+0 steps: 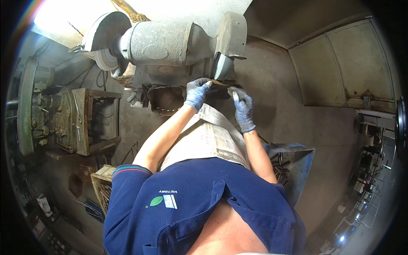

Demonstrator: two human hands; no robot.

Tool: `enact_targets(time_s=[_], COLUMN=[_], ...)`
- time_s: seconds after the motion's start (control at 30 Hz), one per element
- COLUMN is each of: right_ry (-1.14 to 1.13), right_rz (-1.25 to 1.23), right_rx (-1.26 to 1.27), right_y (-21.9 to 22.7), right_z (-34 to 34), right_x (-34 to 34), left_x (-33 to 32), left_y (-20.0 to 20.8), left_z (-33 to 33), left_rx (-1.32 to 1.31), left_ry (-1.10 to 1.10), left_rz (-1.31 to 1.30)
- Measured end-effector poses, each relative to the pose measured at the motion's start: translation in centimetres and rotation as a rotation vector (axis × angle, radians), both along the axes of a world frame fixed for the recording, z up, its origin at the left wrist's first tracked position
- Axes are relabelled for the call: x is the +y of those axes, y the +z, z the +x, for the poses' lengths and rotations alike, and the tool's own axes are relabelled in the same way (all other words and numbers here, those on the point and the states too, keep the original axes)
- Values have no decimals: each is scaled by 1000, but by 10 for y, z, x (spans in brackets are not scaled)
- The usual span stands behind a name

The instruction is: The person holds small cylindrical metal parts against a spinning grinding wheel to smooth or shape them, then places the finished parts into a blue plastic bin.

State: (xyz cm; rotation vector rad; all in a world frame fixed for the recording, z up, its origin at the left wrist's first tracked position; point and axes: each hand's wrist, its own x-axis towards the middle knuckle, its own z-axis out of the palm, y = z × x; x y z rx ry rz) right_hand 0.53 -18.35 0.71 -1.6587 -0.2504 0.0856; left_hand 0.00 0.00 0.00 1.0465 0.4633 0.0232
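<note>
Both my hands wear blue and grey work gloves. Between them, a thin brownish metal piece (pixel 220 83) lies crosswise just under the right grinding wheel (pixel 223 67) of a bench grinder (pixel 159 43). My left hand (pixel 197 93) is closed on the piece's left end, close to the wheel's lower edge. At its right end, the fingers of my right hand (pixel 242 108) pinch it. The piece is at the wheel, but I cannot tell whether they touch. Its exact kind is too small to make out.
A paper or cloth cover (pixel 208 138) lies over my lap. Metal bins of rod-like parts stand at my right (pixel 304 163) and left (pixel 101 182). The grinder's left wheel (pixel 106 59) is under a guard. A green machine (pixel 29 106) stands at far left.
</note>
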Motion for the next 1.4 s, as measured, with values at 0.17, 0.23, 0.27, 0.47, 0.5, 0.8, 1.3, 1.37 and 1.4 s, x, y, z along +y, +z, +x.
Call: enact_targets(time_s=[0.17,0.23,0.27,0.47,0.5,0.8,1.3,1.37,1.4], right_ry=[28,2,-21,-57,-34,-78,83,91,89], right_rz=[37,78,85,136,113,122,288,109,-59], right_rx=[-18,-35,-59,40,58,122,68,-131,-289], right_y=[-15,-10,-7,-14,-15,-24,-15,-2,5], right_z=[7,7,7,5,6,8,-2,-10,-15], right_x=[31,44,51,40,32,5,50,43,35], left_x=[32,39,43,33,29,4,54,54,53], left_y=[-3,11,10,5,-4,-22,-1,-6,-8], left_z=[4,2,3,0,4,17,-4,-16,-22], left_rx=[70,83,85,49,67,51,42,-27,-58], left_ry=[-12,9,23,4,-2,-11,-21,-46,-66], left_rz=[15,-17,-12,66,100,106,103,17,72])
